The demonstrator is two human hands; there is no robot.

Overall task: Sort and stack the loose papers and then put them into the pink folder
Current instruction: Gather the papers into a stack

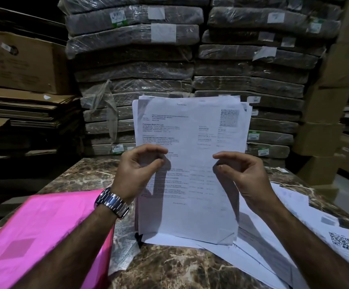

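A stack of printed white papers (190,130) stands upright on its lower edge on the marble table (169,268), top sheet headed as a tax invoice. My left hand (136,172), with a steel watch on the wrist, grips the stack's left side. My right hand (240,174) grips its right side. The pink folder (44,230) lies flat on the table at the lower left, partly under my left forearm. More loose papers (294,236) lie spread on the table at the right, one showing a QR code.
Plastic-wrapped bundles (140,65) are stacked high right behind the table. Flattened cardboard and a carton (19,63) sit at the left. Brown cartons (323,130) stand at the right.
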